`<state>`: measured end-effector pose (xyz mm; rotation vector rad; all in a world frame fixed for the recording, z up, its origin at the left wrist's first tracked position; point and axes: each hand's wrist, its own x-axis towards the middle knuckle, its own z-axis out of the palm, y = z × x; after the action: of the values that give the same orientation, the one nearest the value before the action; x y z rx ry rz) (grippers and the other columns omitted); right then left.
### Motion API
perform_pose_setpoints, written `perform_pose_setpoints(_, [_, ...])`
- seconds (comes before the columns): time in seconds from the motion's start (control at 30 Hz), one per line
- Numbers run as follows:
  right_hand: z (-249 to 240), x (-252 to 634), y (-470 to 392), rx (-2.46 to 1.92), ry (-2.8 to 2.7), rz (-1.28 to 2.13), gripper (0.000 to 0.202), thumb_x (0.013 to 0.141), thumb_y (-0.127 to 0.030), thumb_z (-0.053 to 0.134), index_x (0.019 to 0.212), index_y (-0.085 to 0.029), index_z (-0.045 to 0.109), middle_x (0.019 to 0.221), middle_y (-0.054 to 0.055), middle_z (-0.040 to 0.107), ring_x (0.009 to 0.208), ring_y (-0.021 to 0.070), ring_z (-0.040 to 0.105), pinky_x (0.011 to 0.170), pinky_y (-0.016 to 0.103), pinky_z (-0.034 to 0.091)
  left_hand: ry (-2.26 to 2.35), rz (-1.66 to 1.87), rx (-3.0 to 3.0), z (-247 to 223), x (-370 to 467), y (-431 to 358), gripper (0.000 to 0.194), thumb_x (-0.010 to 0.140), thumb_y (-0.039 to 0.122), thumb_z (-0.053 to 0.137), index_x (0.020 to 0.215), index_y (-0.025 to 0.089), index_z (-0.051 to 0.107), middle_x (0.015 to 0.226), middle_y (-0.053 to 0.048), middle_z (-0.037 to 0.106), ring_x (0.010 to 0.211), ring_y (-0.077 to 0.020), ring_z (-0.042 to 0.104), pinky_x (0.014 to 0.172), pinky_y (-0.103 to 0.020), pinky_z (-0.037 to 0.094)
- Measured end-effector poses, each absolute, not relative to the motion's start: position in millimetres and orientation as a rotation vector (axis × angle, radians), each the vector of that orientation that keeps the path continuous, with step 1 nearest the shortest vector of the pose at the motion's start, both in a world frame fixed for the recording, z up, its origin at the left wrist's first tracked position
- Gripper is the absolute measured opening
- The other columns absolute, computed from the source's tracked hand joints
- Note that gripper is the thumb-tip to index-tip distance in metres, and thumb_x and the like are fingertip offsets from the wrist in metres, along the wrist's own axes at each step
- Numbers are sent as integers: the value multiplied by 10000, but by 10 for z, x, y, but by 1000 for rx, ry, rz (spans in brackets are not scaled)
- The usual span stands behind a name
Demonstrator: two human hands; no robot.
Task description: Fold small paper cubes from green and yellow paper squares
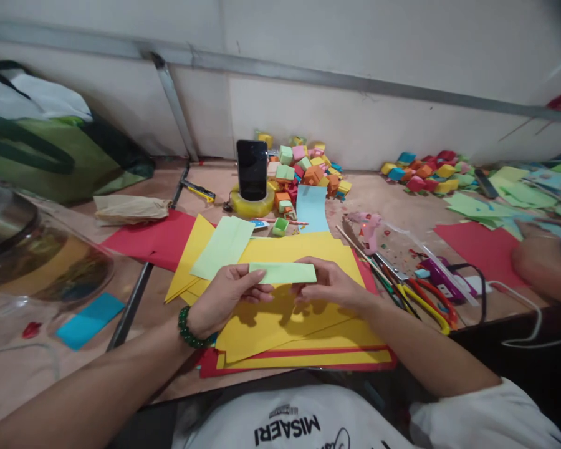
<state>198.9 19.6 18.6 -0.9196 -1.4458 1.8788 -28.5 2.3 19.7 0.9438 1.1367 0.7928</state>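
Observation:
A folded strip of light green paper is stretched level between my two hands. My left hand pinches its left end, thumb on top, a green bead bracelet round the wrist. At the other end, my right hand grips the strip with its fingers behind it. Below lies a stack of yellow paper sheets over red ones. Another light green sheet rests to the upper left of my hands. Just beyond them sits a small open green paper box.
Folded paper cubes are heaped behind a phone standing in a tape roll. To the right lie a pink glue gun and scissors. A glass pot stands left. Another person's hand is far right.

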Motion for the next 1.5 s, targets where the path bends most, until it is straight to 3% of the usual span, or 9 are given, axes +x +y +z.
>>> perform_pose_setpoints(0.1, [116,1978,204,-901,-1426,1844,293,737,-307,736,922,-163,561,774,13,696,621,117,677,565,197,505,1153,807,991,180,-261,6,456,644,572,751,726,143,619,742,-106,754,641,-195,713,540,-241,539])
perform_pose_setpoints(0.27, [74,1999,223,-822,-1379,1870,418,712,-293,747,1059,-167,550,800,18,707,656,146,691,622,246,536,1162,824,1051,191,-226,-6,494,618,623,738,691,153,606,702,-107,748,636,-215,713,574,-281,559])
perform_pose_setpoints(0.43, [73,2002,222,-913,-1345,1886,420,716,-241,672,1103,-158,530,772,25,720,602,149,697,564,221,505,1171,834,1005,221,-202,13,536,536,647,767,654,163,569,676,-84,745,585,-197,701,575,-278,556])
perform_pose_setpoints(0.57, [87,2015,227,-995,-1400,1864,523,729,-298,674,1194,-156,482,778,34,722,587,147,682,566,243,513,1183,822,1014,210,-218,19,526,555,636,765,658,162,562,668,-77,743,569,-192,697,552,-273,547])
perform_pose_setpoints(0.73, [92,1986,203,-1143,-1575,1692,503,652,-384,785,1051,-167,571,677,-30,634,569,110,598,503,208,455,1152,769,1121,139,-209,-25,476,644,593,734,684,143,583,652,-75,734,560,-187,700,514,-248,520])
perform_pose_setpoints(0.93, [45,1945,202,-1176,-1621,1588,390,666,-412,770,912,-156,609,660,-27,597,534,91,532,494,212,414,1113,831,1130,208,-170,-66,385,660,496,746,748,128,674,694,-65,743,616,-174,703,569,-238,531])
perform_pose_setpoints(1.2, [77,1957,220,-1169,-1606,1539,429,640,-430,781,929,-165,607,743,-13,604,527,87,529,491,223,447,1057,838,995,193,-194,-48,400,624,498,775,766,128,715,827,-90,765,697,-181,717,631,-240,551])
perform_pose_setpoints(1.5, [42,1972,240,-1164,-1546,1578,439,608,-415,802,918,-174,604,735,-23,598,494,72,519,463,210,454,1067,819,1055,189,-207,-48,384,615,487,787,720,126,708,734,-75,750,670,-190,720,598,-238,548])
